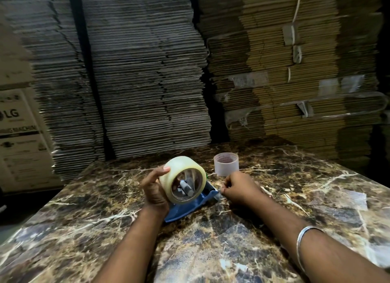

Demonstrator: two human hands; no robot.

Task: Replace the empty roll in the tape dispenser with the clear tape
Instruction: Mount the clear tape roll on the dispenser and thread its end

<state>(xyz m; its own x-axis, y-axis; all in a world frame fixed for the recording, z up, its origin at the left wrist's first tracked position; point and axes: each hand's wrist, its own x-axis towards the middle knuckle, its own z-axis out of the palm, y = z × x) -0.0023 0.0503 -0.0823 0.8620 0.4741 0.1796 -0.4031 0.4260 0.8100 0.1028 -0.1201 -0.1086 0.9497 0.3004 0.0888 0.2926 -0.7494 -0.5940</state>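
Lying across the marble table [274, 198], the blue tape dispenser [185, 208], at centre. Sitting on its hub, the clear tape [168, 175], being grasped at nine o'clock by the left hand [155, 189]. Standing at one o'clock, apart, the empty roll [226, 164]. Pinching at the dispenser's front end, at three o'clock, the right hand [238, 187]; whether tape is being held, impossible to tell.

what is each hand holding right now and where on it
The left hand grips the clear tape roll by its outer rim. The right hand pinches something at the blue dispenser's front end; what exactly cannot be told.
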